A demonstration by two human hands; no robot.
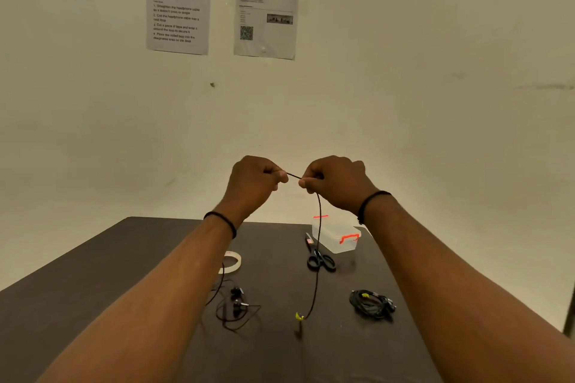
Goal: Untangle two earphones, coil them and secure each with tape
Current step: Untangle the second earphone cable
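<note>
Both hands are raised above the dark table. My left hand and my right hand each pinch a black earphone cable, with a short taut stretch between them. From my right hand the cable hangs down to a yellow-tagged plug end near the table. Its earbuds lie in loose loops under my left forearm. A second earphone lies coiled in a bundle at the right, with a yellow mark on it. A roll of pale tape sits partly hidden behind my left forearm.
Black-handled scissors lie near the table's middle back. Beside them stands a clear plastic box with orange latches. Two printed sheets hang on the wall behind. The table's far edge is just past the box.
</note>
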